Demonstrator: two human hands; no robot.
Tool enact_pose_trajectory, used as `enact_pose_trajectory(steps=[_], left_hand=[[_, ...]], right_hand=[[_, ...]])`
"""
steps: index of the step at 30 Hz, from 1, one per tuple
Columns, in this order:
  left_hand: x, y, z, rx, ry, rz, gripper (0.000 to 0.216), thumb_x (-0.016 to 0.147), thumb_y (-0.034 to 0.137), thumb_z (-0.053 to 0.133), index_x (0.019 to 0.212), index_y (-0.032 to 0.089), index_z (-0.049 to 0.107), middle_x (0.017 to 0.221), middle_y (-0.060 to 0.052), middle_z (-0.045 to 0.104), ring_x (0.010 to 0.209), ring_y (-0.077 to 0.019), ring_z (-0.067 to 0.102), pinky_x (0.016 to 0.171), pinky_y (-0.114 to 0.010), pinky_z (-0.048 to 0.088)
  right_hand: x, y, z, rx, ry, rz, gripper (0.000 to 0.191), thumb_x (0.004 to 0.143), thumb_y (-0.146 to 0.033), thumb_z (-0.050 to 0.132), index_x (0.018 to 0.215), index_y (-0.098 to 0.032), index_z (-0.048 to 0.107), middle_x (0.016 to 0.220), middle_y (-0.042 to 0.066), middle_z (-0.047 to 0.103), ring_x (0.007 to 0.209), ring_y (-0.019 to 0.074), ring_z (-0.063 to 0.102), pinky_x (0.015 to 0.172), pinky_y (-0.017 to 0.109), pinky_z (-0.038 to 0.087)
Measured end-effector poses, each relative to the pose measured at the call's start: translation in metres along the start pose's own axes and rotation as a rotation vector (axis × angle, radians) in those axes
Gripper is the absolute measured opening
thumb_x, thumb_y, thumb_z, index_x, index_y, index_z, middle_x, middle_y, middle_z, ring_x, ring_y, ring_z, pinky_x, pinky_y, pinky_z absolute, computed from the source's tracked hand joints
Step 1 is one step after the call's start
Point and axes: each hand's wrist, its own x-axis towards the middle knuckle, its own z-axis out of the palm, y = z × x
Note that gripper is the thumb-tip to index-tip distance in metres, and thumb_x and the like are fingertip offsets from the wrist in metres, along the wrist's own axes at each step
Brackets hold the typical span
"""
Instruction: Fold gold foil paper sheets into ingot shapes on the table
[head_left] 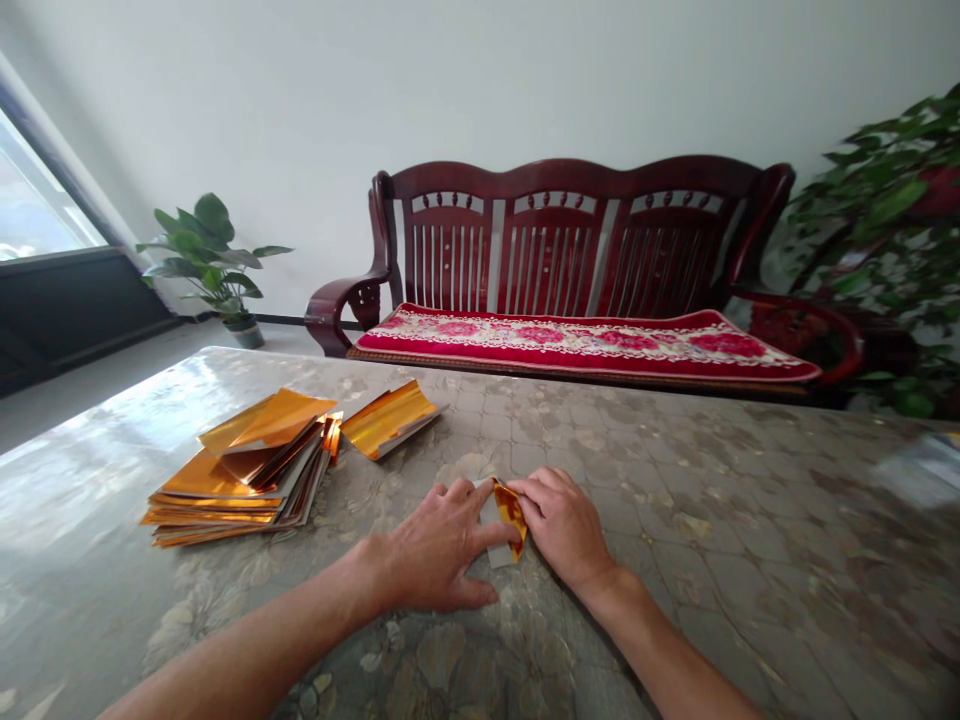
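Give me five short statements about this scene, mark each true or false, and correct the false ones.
1. The left hand and right hand both touch a small gold-and-grey paper. True.
2. A separate gold sheet lies just right of the paper stack. True.
3. The paper stack lies to the right of both hands. False: it lies to their left.
4. A wooden bench with a cushion stands beyond the table. True.
5. The cushion is plain blue. False: it is red with a floral pattern.
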Motion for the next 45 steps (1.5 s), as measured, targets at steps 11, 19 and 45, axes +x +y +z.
enact_pose_trajectory(steps=[11,19,45], left_hand=[[0.0017,-0.001,0.0016,-0.048,-0.006,-0.018,0.066,0.074,0.049,0.074,0.133,0.039,0.048,0.144,-0.008,0.036,0.12,-0.0366,0.045,0.094,-0.055,0.046],[0.0034,-0.0013,0.0016,-0.044,-0.008,-0.018,0.068,0.071,0.05,0.076,0.132,0.039,0.049,0.143,-0.009,0.037,0.118,-0.0358,0.047,0.095,-0.055,0.046],[0.0015,-0.0033,0.0016,-0.053,-0.009,-0.02,0.075,0.067,0.053,0.079,0.134,0.04,0.047,0.147,-0.009,0.035,0.12,-0.0364,0.046,0.095,-0.058,0.045]], right_hand=[[0.0001,-0.0026,-0.0028,-0.01,-0.008,-0.071,0.031,0.09,-0.009,0.051,0.102,-0.027,0.073,0.088,0.003,0.064,0.089,0.018,0.056,0.079,0.027,0.043],[0.0006,-0.0047,-0.0041,-0.038,-0.023,-0.094,0.028,0.09,-0.009,0.054,0.1,-0.026,0.073,0.088,0.003,0.063,0.087,0.0177,0.056,0.078,0.027,0.043],[0.0012,-0.0092,0.0001,-0.217,-0.072,-0.118,0.03,0.094,-0.019,0.056,0.123,-0.021,0.06,0.098,0.006,0.063,0.092,0.0232,0.054,0.082,0.035,0.042]])
